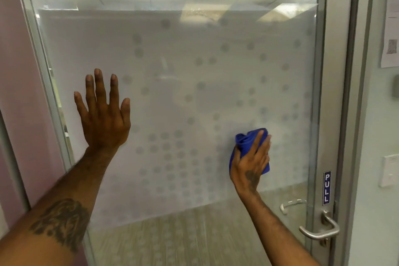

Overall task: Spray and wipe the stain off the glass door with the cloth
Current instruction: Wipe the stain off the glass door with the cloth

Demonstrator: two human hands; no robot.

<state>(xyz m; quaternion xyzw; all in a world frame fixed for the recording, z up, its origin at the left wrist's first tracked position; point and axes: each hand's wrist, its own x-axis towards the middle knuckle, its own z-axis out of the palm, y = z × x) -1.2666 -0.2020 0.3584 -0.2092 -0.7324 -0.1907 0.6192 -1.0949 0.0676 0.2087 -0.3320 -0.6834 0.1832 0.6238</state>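
Note:
The glass door [194, 60] fills the view, its middle band frosted and dotted with grey circles. My right hand [251, 164] presses a bunched blue cloth [245, 143] against the lower right of the frosted band, near the door's metal stile. My left hand [103, 114] lies flat on the glass at the left, fingers spread and pointing up, holding nothing. A faint pale smear [165, 71] shows on the glass above centre. No spray bottle is in view.
A metal lever handle [319, 230] and a blue PULL label [326, 188] sit on the door's right stile. Beyond the frame, the right wall carries a paper notice [390, 45] and a white switch plate [389, 170]. A pinkish wall [19, 71] borders the left.

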